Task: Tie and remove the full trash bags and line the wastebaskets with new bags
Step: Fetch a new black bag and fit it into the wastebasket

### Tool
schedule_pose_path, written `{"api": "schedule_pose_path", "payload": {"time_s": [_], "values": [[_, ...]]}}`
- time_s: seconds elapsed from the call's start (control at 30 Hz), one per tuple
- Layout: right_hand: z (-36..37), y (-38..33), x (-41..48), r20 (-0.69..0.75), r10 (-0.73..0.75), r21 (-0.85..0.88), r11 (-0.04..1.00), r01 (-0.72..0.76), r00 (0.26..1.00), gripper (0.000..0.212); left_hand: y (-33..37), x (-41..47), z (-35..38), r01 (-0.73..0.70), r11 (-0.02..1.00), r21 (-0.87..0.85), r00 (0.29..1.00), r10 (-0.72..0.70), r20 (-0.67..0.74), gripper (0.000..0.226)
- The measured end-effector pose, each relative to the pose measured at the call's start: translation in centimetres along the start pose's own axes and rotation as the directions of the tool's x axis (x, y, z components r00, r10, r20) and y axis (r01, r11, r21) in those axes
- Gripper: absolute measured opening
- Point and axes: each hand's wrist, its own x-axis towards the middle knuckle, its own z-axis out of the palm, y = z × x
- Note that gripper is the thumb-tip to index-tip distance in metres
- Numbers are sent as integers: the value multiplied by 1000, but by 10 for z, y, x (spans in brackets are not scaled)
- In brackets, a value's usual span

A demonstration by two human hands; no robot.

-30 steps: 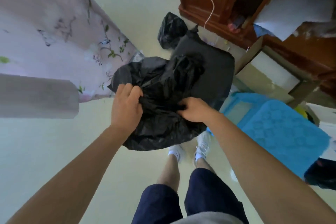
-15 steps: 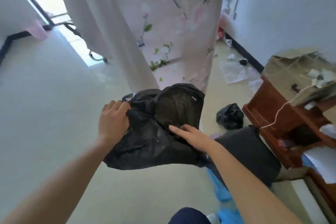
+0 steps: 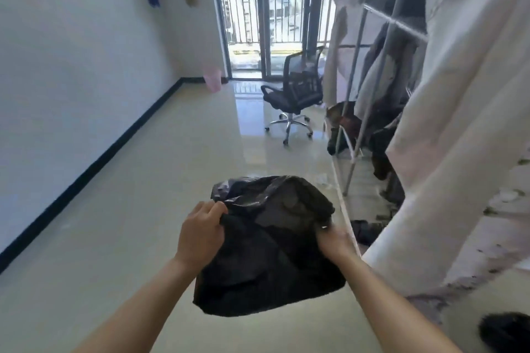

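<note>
Both hands, the left hand [image 3: 200, 233] and right hand [image 3: 334, 239], are pinching open a crumpled black plastic trash bag [image 3: 269, 249], seemingly heading for the pink plastic wastebasket [image 3: 212, 81] to line it.

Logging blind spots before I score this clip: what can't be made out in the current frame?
Fingers of the right hand, head view: hidden under the black bag.
Bag contents: covered by its own folds.
The pink wastebasket by the far wall: too small, blurred; lining unclear.
The dark object bottom right: cut by the frame edge.
</note>
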Motion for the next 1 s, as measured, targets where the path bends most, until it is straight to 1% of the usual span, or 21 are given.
{"api": "schedule_pose_path", "payload": {"time_s": [0.07, 0.13, 0.17, 0.2, 0.23, 0.3, 0.33, 0.37, 0.4, 0.47, 0.53, 0.6, 0.63, 0.67, 0.7, 0.77, 0.8, 0.87, 0.9, 0.93, 1.0], "values": [[16, -54, 20, -79, -108, 39, 993, 112, 991, 32, -43, 15, -6, -15, 994, 113, 987, -3, 158, 28], [30, -95, 42, -120, -223, 40, 973, 229, 967, 29, -78, 32, -8, 24, 966, 258, 916, -124, 381, 63], [36, -113, 53, -134, -294, 17, 954, 299, 946, 27, -91, 40, -7, 66, 956, 286, 888, -187, 421, 80], [41, -128, 66, -146, -363, -8, 931, 365, 920, 25, -102, 48, -3, 95, 956, 277, 895, -204, 396, 89], [46, -143, 79, -150, -423, -37, 905, 423, 893, 24, -110, 59, 0, 109, 964, 245, 930, -185, 318, 90], [58, -167, 108, -135, -533, -139, 845, 517, 835, 25, -123, 91, 6, 55, 977, 207, 993, -76, 95, 80], [65, -178, 126, -137, -603, -212, 793, 572, 786, 25, -129, 111, 10, 14, 975, 221, 1000, -16, 9, 77], [72, -189, 146, -142, -675, -284, 728, 624, 724, 24, -137, 134, 16, -16, 970, 241, 999, 23, -26, 77], [77, -200, 166, -137, -729, -334, 672, 661, 671, 23, -145, 161, 23, -39, 959, 282, 999, 46, -19, 80], [84, -226, 212, -129, -802, -344, 588, 732, 583, 22, -166, 219, 38, -52, 921, 386, 998, 34, 52, 88], [83, -253, 261, -142, -846, -339, 529, 778, 513, 24, -189, 279, 53, -14, 886, 463, 987, -62, 149, 82], [72, -282, 315, -157, -872, -410, 484, 773, 463, 28, -207, 338, 67, 30, 856, 516, 970, -149, 190, 47], [64, -297, 342, -150, -882, -461, 462, 758, 447, 32, -215, 364, 74, 58, 844, 534, 975, -163, 151, 29], [56, -310, 368, -107, -888, -512, 435, 740, 448, 39, -222, 390, 77, 82, 840, 537, 981, -162, 104, 20], [46, -325, 394, -39, -881, -544, 415, 729, 472, 49, -227, 417, 79, 106, 839, 534, 985, -163, 59, 20], [29, -355, 447, 86, -832, -583, 405, 704, 549, 69, -243, 461, 82, 186, 862, 471, 980, -197, -27, 25], [23, -369, 472, 143, -790, -590, 415, 692, 596, 69, -253, 479, 85, 229, 874, 428, 972, -225, -61, 25], [22, -392, 520, 252, -677, -601, 450, 660, 691, 52, -278, 514, 92, 307, 884, 353, 952, -284, -118, 22], [25, -403, 544, 264, -632, -613, 474, 632, 729, 41, -293, 533, 96, 339, 884, 321, 941, -312, -132, 22], [29, -414, 568, 247, -596, -619, 509, 598, 764, 33, -310, 551, 102, 372, 879, 300, 928, -347, -135, 22], [36, -436, 617, 209, -510, -616, 594, 517, 834, 29, -345, 587, 117, 431, 855, 288, 902, -414, -123, 25]]}}
